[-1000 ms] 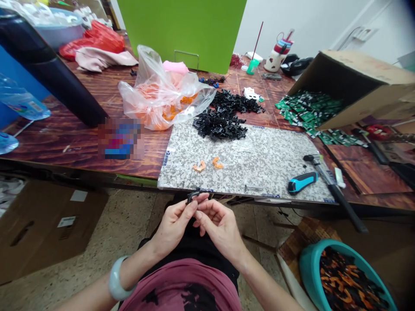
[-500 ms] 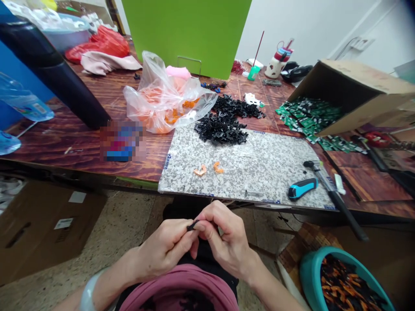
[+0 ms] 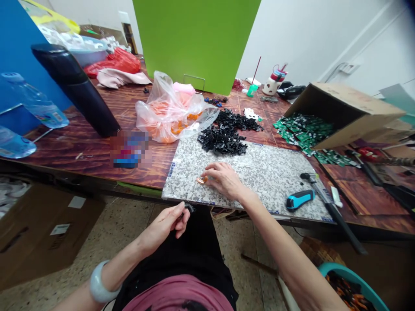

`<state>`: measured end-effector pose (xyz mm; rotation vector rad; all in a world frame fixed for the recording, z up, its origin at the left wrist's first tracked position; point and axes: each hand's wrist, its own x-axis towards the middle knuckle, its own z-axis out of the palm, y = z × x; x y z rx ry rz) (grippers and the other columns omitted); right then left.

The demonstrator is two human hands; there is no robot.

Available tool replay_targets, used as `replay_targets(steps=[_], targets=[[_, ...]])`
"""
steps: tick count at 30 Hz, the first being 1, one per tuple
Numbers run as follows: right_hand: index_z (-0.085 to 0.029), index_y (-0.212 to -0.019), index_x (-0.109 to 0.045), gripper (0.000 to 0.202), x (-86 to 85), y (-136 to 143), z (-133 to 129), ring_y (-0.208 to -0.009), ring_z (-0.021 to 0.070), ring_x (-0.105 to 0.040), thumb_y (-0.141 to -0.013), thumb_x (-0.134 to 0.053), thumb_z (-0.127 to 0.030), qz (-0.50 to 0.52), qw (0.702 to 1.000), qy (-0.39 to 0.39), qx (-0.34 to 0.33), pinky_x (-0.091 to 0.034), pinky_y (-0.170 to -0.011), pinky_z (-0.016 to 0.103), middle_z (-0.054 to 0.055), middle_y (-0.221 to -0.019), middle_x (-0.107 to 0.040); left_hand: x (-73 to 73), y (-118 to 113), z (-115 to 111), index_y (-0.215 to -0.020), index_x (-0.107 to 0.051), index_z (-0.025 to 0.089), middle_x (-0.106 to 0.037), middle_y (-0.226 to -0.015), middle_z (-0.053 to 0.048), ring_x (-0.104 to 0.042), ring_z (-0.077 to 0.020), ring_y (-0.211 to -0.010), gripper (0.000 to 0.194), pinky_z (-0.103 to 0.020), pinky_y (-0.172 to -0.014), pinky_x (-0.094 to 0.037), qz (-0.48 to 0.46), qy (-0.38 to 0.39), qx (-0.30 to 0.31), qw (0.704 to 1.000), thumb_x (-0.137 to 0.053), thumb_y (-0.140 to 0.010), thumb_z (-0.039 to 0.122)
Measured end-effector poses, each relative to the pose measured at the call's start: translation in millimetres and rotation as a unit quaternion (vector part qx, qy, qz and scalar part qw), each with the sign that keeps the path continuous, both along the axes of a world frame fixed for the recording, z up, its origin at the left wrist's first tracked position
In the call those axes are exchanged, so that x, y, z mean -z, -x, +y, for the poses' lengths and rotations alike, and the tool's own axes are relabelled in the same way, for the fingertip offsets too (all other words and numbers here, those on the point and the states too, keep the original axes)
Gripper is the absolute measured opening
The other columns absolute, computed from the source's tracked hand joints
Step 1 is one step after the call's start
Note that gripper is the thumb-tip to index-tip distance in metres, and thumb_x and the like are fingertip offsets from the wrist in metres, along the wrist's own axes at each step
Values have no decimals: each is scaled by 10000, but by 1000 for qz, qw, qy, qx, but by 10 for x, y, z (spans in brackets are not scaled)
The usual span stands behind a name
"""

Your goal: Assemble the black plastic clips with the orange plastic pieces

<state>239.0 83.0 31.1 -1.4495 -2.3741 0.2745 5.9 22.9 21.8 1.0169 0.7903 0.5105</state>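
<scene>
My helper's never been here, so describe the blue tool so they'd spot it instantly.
Find the speckled board on the wooden table. Near its right end, past the right hand, lies the blue tool. It's stubby, bright blue and black, unlike the long black-handled tool beside it.

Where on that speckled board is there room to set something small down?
The speckled board looks bare between the thin white strips and the blue-and-black tool, and left of the orange pieces by the right hand. Its back-left is crowded with black parts.

Clips (image 3: 200, 180) before parts pile (image 3: 223, 141)
</scene>
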Motion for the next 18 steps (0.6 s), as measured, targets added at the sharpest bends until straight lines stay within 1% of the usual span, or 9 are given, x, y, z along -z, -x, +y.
replay_targets(steps=[3,6,9,11,12,14,16,18], targets=[[-205,-892,-661,101,21,39,34,-969,209,-527,-879,-585,-271,27,999,13,-29,-362,-858,354,63,-1035,-626,7,14,14,-650,-450,174,-315,-518,75,-318,-88,-462,437,-227,-492,-278,-37,35,-10,999,-387,-910,520],[-180,-928,-621,132,3,100,-76,-867,171,-552,-923,-495,-219,142,989,30,-16,-400,-788,297,56,-921,-626,20,6,28,-628,-447,169,-324,-510,73,-326,-84,-461,457,-222,-492,-282,-63,54,-28,996,-399,-902,532],[-182,-986,-596,190,-52,165,-301,-701,134,-548,-947,-426,-258,291,953,74,36,-426,-679,255,24,-794,-592,47,-12,37,-675,-532,137,-396,-546,54,-391,-80,-488,456,-216,-515,-313,-67,47,-49,995,-436,-891,527],[-184,-1025,-594,230,-97,202,-470,-627,119,-526,-951,-410,-302,353,927,109,71,-427,-621,244,11,-750,-571,69,-27,42,-722,-586,119,-425,-567,45,-405,-76,-488,457,-212,-499,-312,-60,47,-58,995,-459,-882,528],[-183,-1042,-596,245,-118,216,-548,-612,116,-518,-949,-411,-315,369,917,125,85,-425,-600,240,12,-750,-570,78,-36,44,-735,-600,115,-428,-570,45,-402,-73,-481,455,-208,-483,-304,-56,47,-63,995,-469,-878,526],[-184,-1059,-610,254,-152,237,-681,-636,115,-521,-938,-436,-323,378,908,147,104,-426,-587,235,29,-817,-593,90,-57,47,-743,-608,114,-426,-566,47,-391,-67,-468,445,-203,-460,-288,-51,47,-71,995,-481,-874,520],[-193,-1082,-620,250,-170,256,-782,-690,118,-540,-922,-473,-316,381,905,157,109,-440,-607,232,45,-912,-612,89,-84,45,-731,-598,119,-420,-561,50,-385,-66,-468,437,-200,-457,-288,-46,38,-78,995,-482,-875,515],[-203,-1132,-600,264,-174,283,-860,-721,121,-561,-901,-518,-300,400,895,162,114,-461,-633,233,42,-928,-622,81,-115,36,-687,-565,127,-404,-549,53,-380,-70,-471,447,-204,-463,-296,-33,19,-86,996,-470,-878,520]])
